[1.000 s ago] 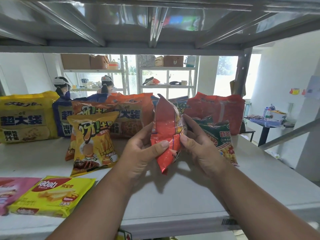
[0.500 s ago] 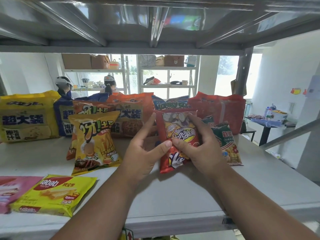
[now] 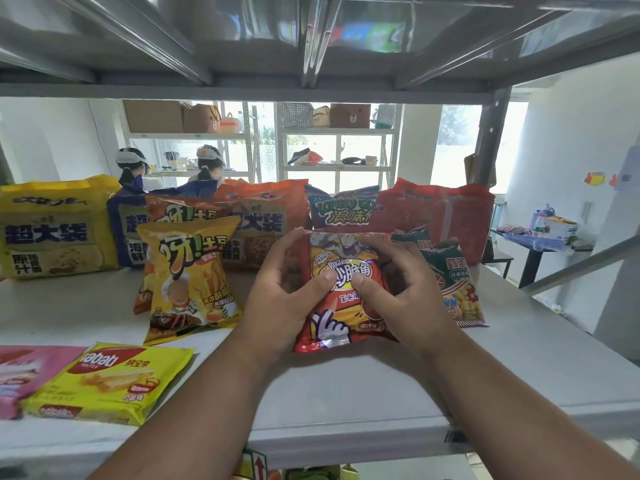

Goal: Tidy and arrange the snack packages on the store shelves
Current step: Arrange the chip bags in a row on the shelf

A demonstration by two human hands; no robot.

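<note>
A red corn-snack bag (image 3: 341, 317) stands facing me at the middle of the grey shelf (image 3: 346, 393). My left hand (image 3: 287, 296) grips its left side, thumb on the front. My right hand (image 3: 398, 299) grips its right side the same way. Left of it stands a yellow potato-stick bag (image 3: 190, 282). Behind my right hand leans a green shrimp-stick bag (image 3: 453, 282). A row of large packs stands at the back: yellow (image 3: 52, 230), blue (image 3: 126, 230), orange (image 3: 263, 220), a blue chip bag (image 3: 343, 209) and red (image 3: 440, 216).
A yellow wafer pack (image 3: 110, 382) and a pink pack (image 3: 20, 375) lie flat at the front left. The upper shelf (image 3: 242, 91) hangs low overhead. A steel post (image 3: 488, 147) stands at the back right. Two people sit beyond the shelf.
The red bag has turned from edge-on to front-facing and come lower, toward the shelf. Both hands have shifted to its sides.
</note>
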